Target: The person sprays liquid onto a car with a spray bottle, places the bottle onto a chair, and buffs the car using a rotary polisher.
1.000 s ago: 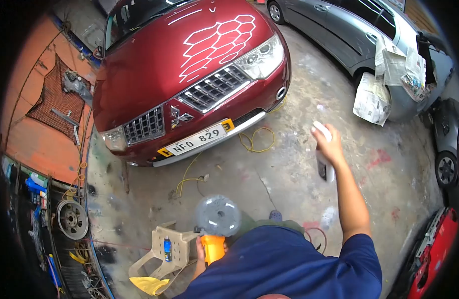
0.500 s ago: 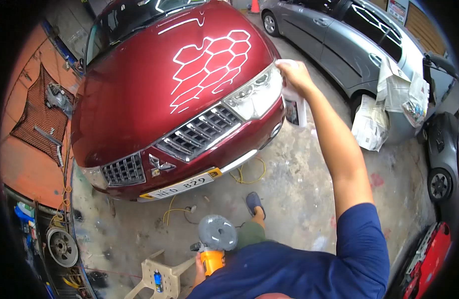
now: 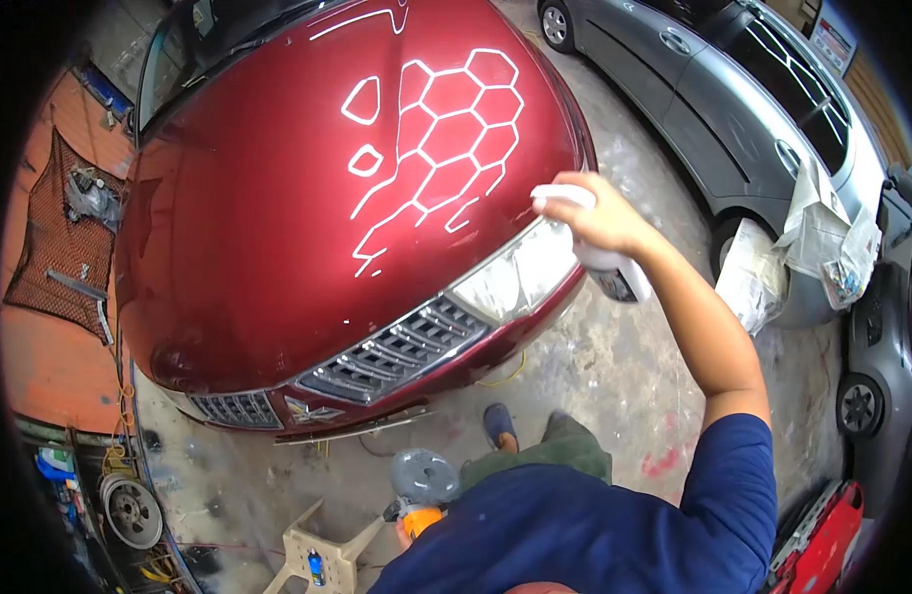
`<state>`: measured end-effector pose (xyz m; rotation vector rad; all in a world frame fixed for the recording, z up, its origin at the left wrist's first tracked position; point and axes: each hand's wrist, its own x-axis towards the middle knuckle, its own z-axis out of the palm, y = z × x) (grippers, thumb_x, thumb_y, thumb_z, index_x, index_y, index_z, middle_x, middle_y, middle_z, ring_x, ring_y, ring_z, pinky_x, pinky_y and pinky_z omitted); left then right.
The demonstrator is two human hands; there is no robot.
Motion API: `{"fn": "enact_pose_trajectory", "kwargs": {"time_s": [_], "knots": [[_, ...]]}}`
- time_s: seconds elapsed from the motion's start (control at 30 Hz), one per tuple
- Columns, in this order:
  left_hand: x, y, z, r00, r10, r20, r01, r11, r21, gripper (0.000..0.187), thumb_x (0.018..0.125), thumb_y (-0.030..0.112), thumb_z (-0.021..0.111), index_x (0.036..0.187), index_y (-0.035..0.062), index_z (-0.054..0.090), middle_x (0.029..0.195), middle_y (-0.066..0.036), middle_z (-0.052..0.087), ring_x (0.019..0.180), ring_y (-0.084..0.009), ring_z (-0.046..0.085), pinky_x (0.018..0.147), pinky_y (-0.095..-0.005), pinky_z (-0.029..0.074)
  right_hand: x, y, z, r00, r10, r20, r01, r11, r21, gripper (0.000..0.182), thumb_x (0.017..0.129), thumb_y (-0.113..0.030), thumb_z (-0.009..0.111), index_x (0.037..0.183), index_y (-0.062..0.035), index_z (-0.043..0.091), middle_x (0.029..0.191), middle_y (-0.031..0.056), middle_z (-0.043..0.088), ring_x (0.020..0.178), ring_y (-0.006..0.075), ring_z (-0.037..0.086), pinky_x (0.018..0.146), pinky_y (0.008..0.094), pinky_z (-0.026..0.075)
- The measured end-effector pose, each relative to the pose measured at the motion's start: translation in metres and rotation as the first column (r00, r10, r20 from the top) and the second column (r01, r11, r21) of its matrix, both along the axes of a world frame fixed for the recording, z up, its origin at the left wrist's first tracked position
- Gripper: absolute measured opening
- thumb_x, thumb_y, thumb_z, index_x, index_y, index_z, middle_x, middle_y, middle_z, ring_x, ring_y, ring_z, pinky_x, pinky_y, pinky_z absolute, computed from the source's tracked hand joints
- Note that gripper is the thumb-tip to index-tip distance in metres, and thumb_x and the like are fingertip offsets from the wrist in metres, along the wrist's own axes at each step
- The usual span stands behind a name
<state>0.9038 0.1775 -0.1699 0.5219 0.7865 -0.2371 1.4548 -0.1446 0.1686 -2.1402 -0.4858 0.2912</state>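
Observation:
My right hand (image 3: 607, 216) is closed around a white spray bottle (image 3: 607, 263), its trigger head (image 3: 565, 194) pointing left over the red car's hood (image 3: 258, 238). The bottle hangs in the air just above the headlight (image 3: 523, 272). Low in the view, my left hand (image 3: 405, 535) grips an orange polisher (image 3: 422, 520) with a round grey pad (image 3: 424, 475) facing up. Only a few fingers of that hand show; my body hides the rest.
A silver car (image 3: 664, 109) stands at the right, newspaper (image 3: 758, 277) taped on it. A beige plastic stool (image 3: 342, 544) with a blue bottle (image 3: 315, 567) is by my left side. A yellow cord (image 3: 510, 371) lies on the floor. Left is an orange surface with a net (image 3: 65, 233).
My view has moved closer over the hood. The spray bottle has come from the headlight's outer corner to above the headlight, tilting more. The polisher shows less of its orange body.

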Motion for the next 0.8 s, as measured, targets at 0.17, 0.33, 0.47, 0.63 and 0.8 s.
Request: {"fn": "enact_pose_trajectory", "kwargs": {"time_s": [0.17, 0.33, 0.47, 0.63, 0.8], "knots": [[0.089, -0.027, 0.008, 0.998, 0.047, 0.032, -0.047, 0.999, -0.002, 0.115, 0.088, 0.097, 0.043, 0.150, 0.0005, 0.055, 0.116, -0.025, 0.074, 0.100, -0.0387, 0.075, 0.090, -0.0501, 0.062, 0.044, 0.020, 0.070, 0.994, 0.065, -0.082, -0.067, 0.997, -0.023, 0.048, 0.096, -0.039, 0.079, 0.119, 0.0032, 0.076, 0.097, 0.0167, 0.080, 0.088, 0.0258, 0.079, 0.081, 0.0406, 0.061], [0.147, -0.086, 0.010, 0.986, 0.164, 0.000, -0.164, 0.986, -0.001, 0.115, 0.088, 0.097, 0.043, 0.149, 0.0006, 0.055, 0.116, -0.025, 0.074, 0.100, -0.0385, 0.075, 0.090, -0.0500, 0.063, 0.210, 0.032, 0.071, 0.988, 0.132, 0.087, -0.123, 0.987, -0.102, 0.061, 0.092, -0.048, 0.080, 0.119, 0.0060, 0.070, 0.092, 0.0163, 0.076, 0.078, 0.0228, 0.074, 0.073, 0.0403, 0.059], [0.188, -0.147, 0.019, 0.956, 0.290, -0.039, -0.290, 0.957, 0.002, 0.114, 0.089, 0.097, 0.043, 0.149, 0.0006, 0.056, 0.116, -0.025, 0.074, 0.100, -0.0383, 0.075, 0.090, -0.0500, 0.063, 0.335, 0.045, 0.092, 0.950, 0.311, 0.040, -0.307, 0.949, -0.071, 0.052, 0.090, -0.046, 0.081, 0.107, 0.0022, 0.074, 0.092, 0.0148, 0.075, 0.077, 0.0224, 0.071, 0.070, 0.0400, 0.059], [0.239, -0.217, 0.030, 0.911, 0.411, -0.039, -0.412, 0.911, -0.012, 0.114, 0.089, 0.097, 0.043, 0.149, 0.0007, 0.056, 0.116, -0.025, 0.074, 0.100, -0.0381, 0.075, 0.090, -0.0499, 0.063, 0.478, 0.074, 0.110, 0.939, 0.241, 0.246, -0.249, 0.969, 0.000, 0.056, 0.089, -0.055, 0.080, 0.099, 0.0000, 0.076, 0.089, 0.0109, 0.074, 0.073, 0.0222, 0.068, 0.073, 0.0396, 0.057], [0.282, -0.266, 0.034, 0.879, 0.477, -0.008, -0.477, 0.879, -0.024, 0.114, 0.089, 0.097, 0.043, 0.148, 0.0008, 0.056, 0.115, -0.025, 0.074, 0.100, -0.0379, 0.075, 0.090, -0.0498, 0.063, 0.529, 0.076, 0.137, 0.947, 0.180, 0.265, -0.236, 0.952, 0.197, 0.043, 0.090, -0.046, 0.081, 0.099, -0.0039, 0.077, 0.084, 0.0072, 0.071, 0.067, 0.0175, 0.066, 0.062, 0.0370, 0.054]]}}
